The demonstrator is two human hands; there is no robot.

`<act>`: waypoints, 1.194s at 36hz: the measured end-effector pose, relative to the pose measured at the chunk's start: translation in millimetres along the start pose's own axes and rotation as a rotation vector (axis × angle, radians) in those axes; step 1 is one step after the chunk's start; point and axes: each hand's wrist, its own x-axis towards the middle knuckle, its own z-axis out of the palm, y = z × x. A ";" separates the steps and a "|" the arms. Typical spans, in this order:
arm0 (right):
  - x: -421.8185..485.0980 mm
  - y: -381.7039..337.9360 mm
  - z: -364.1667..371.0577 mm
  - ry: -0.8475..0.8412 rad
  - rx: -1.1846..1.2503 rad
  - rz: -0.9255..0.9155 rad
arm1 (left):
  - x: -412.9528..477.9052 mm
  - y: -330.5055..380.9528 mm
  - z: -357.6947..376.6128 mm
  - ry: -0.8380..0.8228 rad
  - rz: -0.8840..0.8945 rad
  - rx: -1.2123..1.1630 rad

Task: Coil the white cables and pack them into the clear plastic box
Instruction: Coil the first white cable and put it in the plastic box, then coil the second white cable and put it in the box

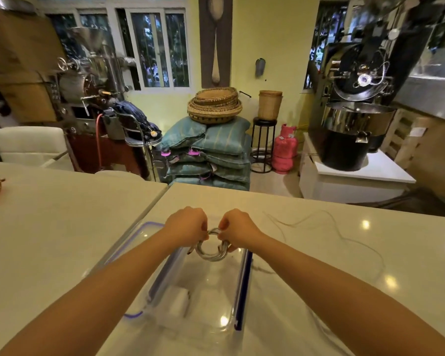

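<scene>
A coiled white cable [212,249] is gripped by left hand [186,224] and right hand [238,227] above the clear plastic box [238,291].

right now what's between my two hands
The coiled white cable, gripped on either side by the left hand and right hand, over the clear box; head view.

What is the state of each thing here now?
clear box: open, lid off.
lid: lying left of the clear box.
coiled cable: wound in a ring, held over the clear box.
loose cable: uncoiled, right of the clear box.
left hand: grips the coiled cable.
right hand: grips the coiled cable.
</scene>
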 end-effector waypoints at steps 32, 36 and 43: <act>9.3 -7.7 30.9 -0.036 -0.365 -0.009 | 10.2 2.3 35.9 0.013 0.109 0.571; 1.7 -13.2 17.0 0.003 -0.409 -0.075 | 12.5 3.6 32.0 0.009 0.088 0.508; -17.0 -0.2 -30.2 0.164 -0.386 -0.167 | 15.4 15.5 13.1 0.086 0.074 0.220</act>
